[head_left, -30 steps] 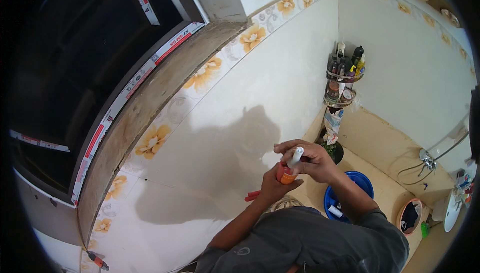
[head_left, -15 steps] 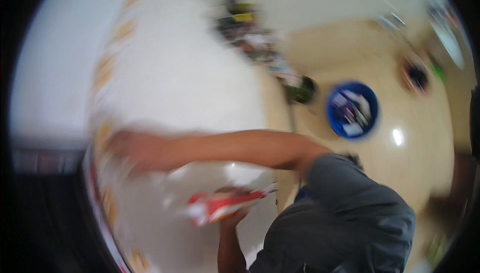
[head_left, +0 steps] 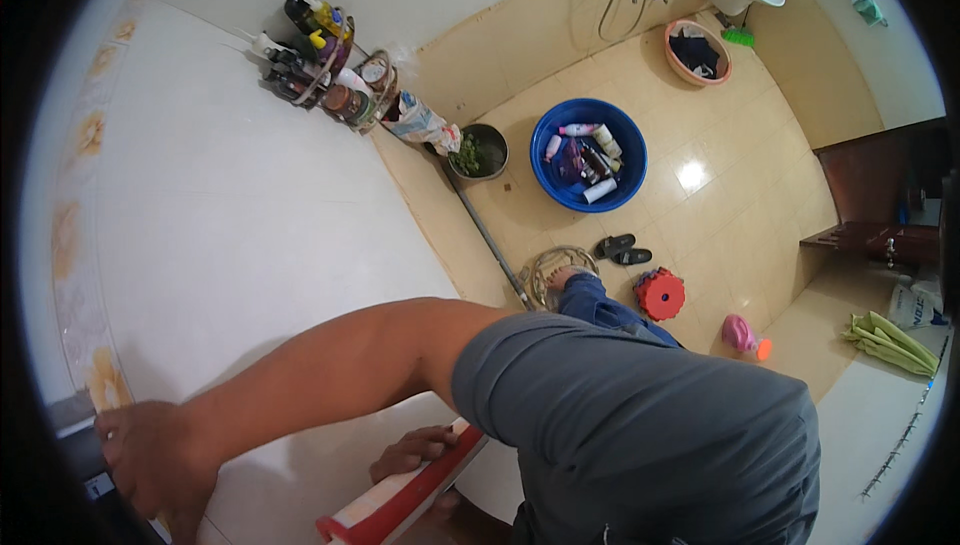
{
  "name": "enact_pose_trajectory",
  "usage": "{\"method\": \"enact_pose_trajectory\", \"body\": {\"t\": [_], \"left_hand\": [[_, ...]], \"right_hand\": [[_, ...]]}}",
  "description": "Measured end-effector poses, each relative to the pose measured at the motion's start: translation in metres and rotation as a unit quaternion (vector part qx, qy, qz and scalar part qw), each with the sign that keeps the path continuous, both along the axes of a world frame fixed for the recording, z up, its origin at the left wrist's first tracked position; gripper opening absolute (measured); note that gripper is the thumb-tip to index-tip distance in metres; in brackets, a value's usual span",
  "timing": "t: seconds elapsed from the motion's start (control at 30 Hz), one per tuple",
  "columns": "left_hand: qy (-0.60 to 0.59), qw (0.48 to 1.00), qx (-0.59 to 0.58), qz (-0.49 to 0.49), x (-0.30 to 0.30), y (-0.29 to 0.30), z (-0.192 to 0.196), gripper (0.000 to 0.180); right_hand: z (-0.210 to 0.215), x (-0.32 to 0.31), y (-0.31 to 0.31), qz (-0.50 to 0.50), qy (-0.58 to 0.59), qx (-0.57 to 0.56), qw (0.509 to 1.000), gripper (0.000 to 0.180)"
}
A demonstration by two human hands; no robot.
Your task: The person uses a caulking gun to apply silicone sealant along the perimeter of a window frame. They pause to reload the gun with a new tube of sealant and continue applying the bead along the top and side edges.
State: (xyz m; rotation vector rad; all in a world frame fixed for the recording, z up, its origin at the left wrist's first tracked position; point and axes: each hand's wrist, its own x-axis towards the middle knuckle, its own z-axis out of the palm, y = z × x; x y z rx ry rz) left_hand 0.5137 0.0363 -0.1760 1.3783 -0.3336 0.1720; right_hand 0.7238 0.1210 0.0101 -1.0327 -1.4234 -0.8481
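My right arm reaches across to the far left. There my right hand [head_left: 160,465] is curled against the flower-patterned tile border [head_left: 92,135], beside a dark grey, hard-edged thing [head_left: 85,450]. Whatever is under its fingers is hidden. Lower down, my left hand [head_left: 415,453] wraps round a long red and white box-like thing [head_left: 400,490], which lies at a slant. Its lower end points to the picture's lower left, and its upper end goes behind my grey shirt [head_left: 650,415].
My bare foot [head_left: 562,277] rests on a round metal-framed stool. A blue basin [head_left: 540,160] of bottles, a metal pot [head_left: 492,150] of greens, black slippers [head_left: 622,248], a red stool [head_left: 660,295] and a pink basin [head_left: 672,60] stand on the floor. Wall racks hold bottles [head_left: 300,75].
The view has swung and sharpened, showing more floor on the right. My right hand now sits lower along the border. My left hand still holds the red and white thing, now lower in view.
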Motion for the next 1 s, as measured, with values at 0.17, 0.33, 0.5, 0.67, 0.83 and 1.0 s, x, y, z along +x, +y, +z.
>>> {"method": "enact_pose_trajectory", "body": {"t": [0.17,0.33,0.5,0.67,0.83,1.0], "left_hand": [[0.034,0.993,-0.109,0.036,-0.029,-0.014,0.006,0.058],[-0.008,0.999,-0.050,-0.007,-0.025,0.011,0.001,0.062],[0.042,0.994,-0.103,0.023,-0.044,0.007,0.001,0.064],[0.051,0.994,-0.099,0.005,-0.045,-0.001,0.013,0.064],[0.087,0.996,-0.037,0.005,-0.049,-0.010,0.030,0.054],[0.094,0.994,-0.032,0.047,-0.055,-0.017,0.018,0.046]], "right_hand": [[-0.010,0.007,0.009,0.140,-0.007,0.193,0.971,0.038],[-0.002,0.026,-0.047,0.091,-0.040,0.069,0.993,0.020],[-0.040,-0.063,-0.151,0.231,0.295,-0.164,0.912,0.048],[-0.046,-0.090,-0.185,0.512,0.271,-0.394,0.714,0.059],[-0.009,-0.092,-0.208,0.487,0.249,-0.497,0.674,0.035],[-0.018,-0.112,-0.225,0.402,0.365,-0.510,0.667,0.022]]}}
